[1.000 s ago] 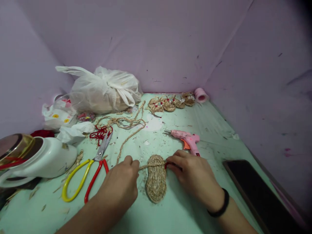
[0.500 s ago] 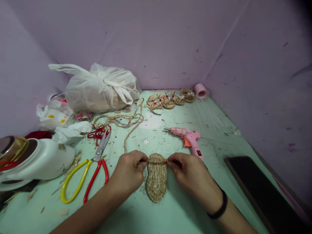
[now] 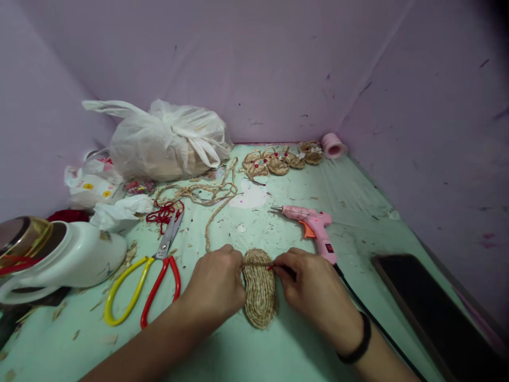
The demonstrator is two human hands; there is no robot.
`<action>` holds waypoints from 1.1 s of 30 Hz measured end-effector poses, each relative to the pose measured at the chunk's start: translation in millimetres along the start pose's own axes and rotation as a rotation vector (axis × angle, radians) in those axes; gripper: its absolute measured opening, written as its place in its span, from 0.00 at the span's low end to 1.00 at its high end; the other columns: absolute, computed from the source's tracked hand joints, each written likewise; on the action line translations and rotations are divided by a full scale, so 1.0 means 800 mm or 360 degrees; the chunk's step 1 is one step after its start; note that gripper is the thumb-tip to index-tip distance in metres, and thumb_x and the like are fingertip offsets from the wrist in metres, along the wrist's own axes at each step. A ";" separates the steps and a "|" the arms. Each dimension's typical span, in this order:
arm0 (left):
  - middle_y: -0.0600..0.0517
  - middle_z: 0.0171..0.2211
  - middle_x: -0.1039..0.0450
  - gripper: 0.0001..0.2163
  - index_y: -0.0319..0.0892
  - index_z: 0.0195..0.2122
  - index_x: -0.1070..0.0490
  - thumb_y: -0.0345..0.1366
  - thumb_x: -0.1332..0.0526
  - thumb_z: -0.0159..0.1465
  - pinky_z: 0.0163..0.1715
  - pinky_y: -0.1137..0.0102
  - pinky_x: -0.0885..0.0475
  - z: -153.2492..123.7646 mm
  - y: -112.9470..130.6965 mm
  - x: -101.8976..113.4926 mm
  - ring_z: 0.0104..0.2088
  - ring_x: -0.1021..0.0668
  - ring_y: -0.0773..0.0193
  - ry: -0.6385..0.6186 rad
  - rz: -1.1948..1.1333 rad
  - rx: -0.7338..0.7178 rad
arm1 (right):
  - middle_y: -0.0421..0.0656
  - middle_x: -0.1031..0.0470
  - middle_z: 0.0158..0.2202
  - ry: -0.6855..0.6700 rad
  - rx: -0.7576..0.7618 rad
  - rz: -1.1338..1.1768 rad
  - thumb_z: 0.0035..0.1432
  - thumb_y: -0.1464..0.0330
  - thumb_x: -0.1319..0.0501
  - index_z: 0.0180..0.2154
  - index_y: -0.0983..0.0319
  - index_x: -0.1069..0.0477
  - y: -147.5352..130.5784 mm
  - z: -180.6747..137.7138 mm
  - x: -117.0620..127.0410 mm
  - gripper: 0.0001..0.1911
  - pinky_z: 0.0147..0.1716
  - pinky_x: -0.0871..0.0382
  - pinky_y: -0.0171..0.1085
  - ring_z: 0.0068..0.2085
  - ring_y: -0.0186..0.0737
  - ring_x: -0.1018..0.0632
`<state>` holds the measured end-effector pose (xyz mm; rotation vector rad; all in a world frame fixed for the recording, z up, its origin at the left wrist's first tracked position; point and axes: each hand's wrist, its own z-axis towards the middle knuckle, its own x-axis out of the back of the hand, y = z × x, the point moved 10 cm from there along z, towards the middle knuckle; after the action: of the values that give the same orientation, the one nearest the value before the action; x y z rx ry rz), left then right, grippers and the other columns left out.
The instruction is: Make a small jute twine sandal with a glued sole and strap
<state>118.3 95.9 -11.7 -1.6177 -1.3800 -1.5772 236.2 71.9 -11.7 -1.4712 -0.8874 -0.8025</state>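
A small oval sole woven of straw rope lies on the green tabletop between my hands. My left hand presses against its left edge and pinches the loose straw rope that trails away toward the back. My right hand, with a black band on the wrist, touches the sole's right edge and pinches a small red piece there. The rope end lies across the sole's upper part.
Yellow-and-red scissors lie left of my hands and a pink glue gun lies behind my right hand. A white jug, red thread, a white plastic bag, finished straw pieces, a pink spool and a dark phone sit around.
My left hand has slid right along the rope until it touches the sole's left edge. The right hand stays at the right edge. The view has shifted slightly.
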 end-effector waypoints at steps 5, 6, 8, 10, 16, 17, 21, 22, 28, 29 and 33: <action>0.47 0.30 0.32 0.09 0.40 0.28 0.31 0.30 0.50 0.52 0.23 0.67 0.39 -0.007 0.013 0.011 0.28 0.27 0.57 0.0044 0.0369 -0.0015 | 0.41 0.26 0.27 0.0024 0.0040 -0.0067 0.51 0.74 0.45 0.29 0.60 0.25 -0.006 -0.002 0.000 0.10 0.29 0.37 0.34 0.30 0.38 0.25; 0.46 0.30 0.32 0.09 0.40 0.29 0.31 0.29 0.50 0.52 0.23 0.67 0.39 -0.008 0.013 0.010 0.28 0.27 0.56 0.0035 0.0410 -0.0019 | 0.42 0.26 0.27 0.0026 0.0045 -0.0068 0.51 0.74 0.45 0.29 0.60 0.26 -0.007 -0.002 0.001 0.10 0.29 0.37 0.34 0.29 0.38 0.25; 0.47 0.30 0.32 0.10 0.40 0.30 0.31 0.27 0.51 0.52 0.23 0.67 0.38 -0.007 0.013 0.006 0.27 0.27 0.58 0.0000 0.0397 -0.0072 | 0.42 0.26 0.26 0.0035 0.0046 -0.0051 0.50 0.75 0.45 0.29 0.61 0.26 -0.006 -0.002 0.001 0.10 0.28 0.37 0.33 0.29 0.37 0.26; 0.48 0.29 0.32 0.10 0.40 0.29 0.31 0.26 0.51 0.52 0.24 0.68 0.38 -0.005 0.012 0.002 0.26 0.28 0.61 -0.0012 0.0288 -0.0144 | 0.42 0.26 0.26 0.0032 0.0049 -0.0013 0.50 0.75 0.46 0.29 0.61 0.26 -0.006 -0.001 0.001 0.10 0.28 0.38 0.33 0.28 0.37 0.26; 0.49 0.27 0.32 0.08 0.40 0.27 0.31 0.27 0.49 0.57 0.28 0.71 0.36 -0.002 0.002 -0.002 0.29 0.28 0.64 -0.0013 -0.0074 -0.0250 | 0.43 0.26 0.25 -0.0002 0.0057 0.0053 0.49 0.76 0.46 0.28 0.62 0.25 -0.005 0.001 -0.004 0.11 0.26 0.38 0.32 0.27 0.37 0.27; 0.49 0.27 0.33 0.08 0.40 0.26 0.31 0.27 0.49 0.57 0.28 0.72 0.36 -0.002 0.001 -0.002 0.28 0.28 0.64 -0.0002 -0.0096 -0.0250 | 0.43 0.25 0.25 -0.0007 0.0041 0.0060 0.49 0.76 0.46 0.28 0.62 0.25 -0.004 0.002 -0.004 0.11 0.26 0.38 0.33 0.27 0.37 0.27; 0.50 0.26 0.33 0.09 0.40 0.25 0.33 0.27 0.50 0.58 0.28 0.72 0.37 -0.002 0.000 -0.002 0.28 0.28 0.65 0.0088 -0.0163 -0.0258 | 0.44 0.24 0.26 -0.0021 -0.0029 0.0116 0.49 0.75 0.46 0.29 0.62 0.25 0.000 0.003 -0.004 0.11 0.26 0.37 0.33 0.27 0.38 0.26; 0.50 0.26 0.32 0.08 0.40 0.26 0.33 0.27 0.50 0.57 0.28 0.72 0.37 -0.002 -0.001 -0.002 0.28 0.28 0.65 0.0112 -0.0190 -0.0249 | 0.44 0.24 0.27 -0.0026 -0.0036 0.0126 0.49 0.75 0.45 0.29 0.62 0.25 0.002 0.003 -0.004 0.10 0.25 0.37 0.33 0.27 0.38 0.26; 0.51 0.26 0.31 0.08 0.39 0.25 0.32 0.25 0.49 0.55 0.28 0.72 0.37 0.001 -0.008 -0.004 0.28 0.28 0.66 0.0173 -0.0315 -0.0162 | 0.42 0.24 0.25 -0.0063 -0.0076 0.0174 0.48 0.74 0.44 0.28 0.62 0.27 0.009 0.006 -0.009 0.08 0.24 0.39 0.33 0.27 0.38 0.26; 0.51 0.26 0.31 0.08 0.39 0.25 0.32 0.25 0.49 0.55 0.29 0.72 0.37 0.001 -0.008 -0.004 0.28 0.28 0.66 0.0174 -0.0325 -0.0158 | 0.42 0.24 0.25 -0.0070 -0.0078 0.0185 0.48 0.74 0.44 0.28 0.62 0.27 0.009 0.007 -0.010 0.08 0.24 0.39 0.33 0.27 0.37 0.26; 0.50 0.26 0.31 0.09 0.40 0.25 0.29 0.25 0.48 0.55 0.30 0.72 0.35 -0.002 -0.007 -0.003 0.29 0.28 0.65 0.0156 -0.0318 -0.0114 | 0.42 0.24 0.25 -0.0053 -0.0084 0.0126 0.48 0.75 0.44 0.27 0.61 0.27 0.007 0.006 -0.006 0.08 0.23 0.40 0.33 0.26 0.37 0.26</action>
<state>113.2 96.2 -15.1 -1.4583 -1.4865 -1.8141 238.7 76.3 -18.7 -1.5603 -0.8329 -0.7497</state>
